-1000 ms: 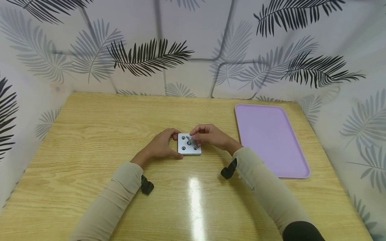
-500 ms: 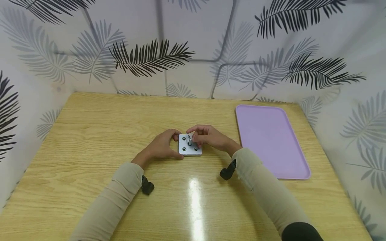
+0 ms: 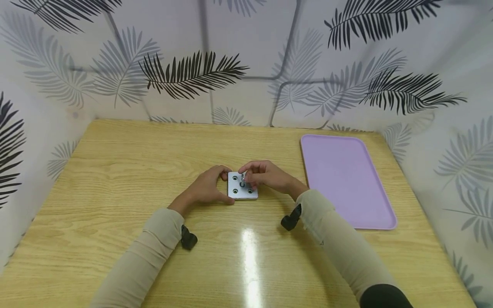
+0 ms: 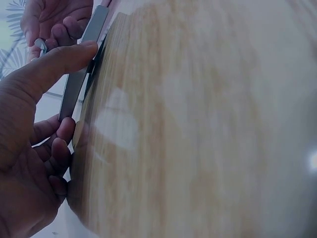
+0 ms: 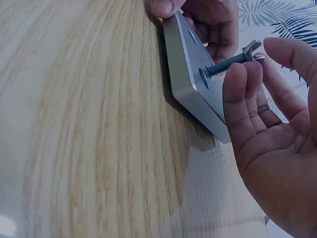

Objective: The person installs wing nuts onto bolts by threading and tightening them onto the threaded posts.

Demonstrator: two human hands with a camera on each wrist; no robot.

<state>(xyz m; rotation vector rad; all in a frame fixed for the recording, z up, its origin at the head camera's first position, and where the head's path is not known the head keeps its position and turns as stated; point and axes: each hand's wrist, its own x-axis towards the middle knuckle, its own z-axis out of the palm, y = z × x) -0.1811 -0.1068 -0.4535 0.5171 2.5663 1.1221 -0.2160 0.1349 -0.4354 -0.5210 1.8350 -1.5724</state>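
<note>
A square silvery metal plate (image 3: 242, 195) with a hole near each corner lies on the table. My left hand (image 3: 207, 185) grips its left side, thumb at the near edge and fingers at the far one. From the middle hole rises a wing screw (image 3: 242, 182), its threaded shank (image 5: 225, 65) plainly visible in the right wrist view. At the winged head, my right hand (image 3: 269, 176) pinches the screw, index finger stretched out beside a wing. The left wrist view has the plate (image 4: 81, 74) edge-on under the left thumb.
A lilac tray (image 3: 344, 179) lies on the right part of the wood-grain table (image 3: 135, 149). A leaf-patterned cloth (image 3: 246, 98) hangs behind and at both sides. Each wrist bears a small black camera (image 3: 188, 238).
The right index finger has swung left over the screw head, and the wings now point a different way. My left hand and the plate hold their place.
</note>
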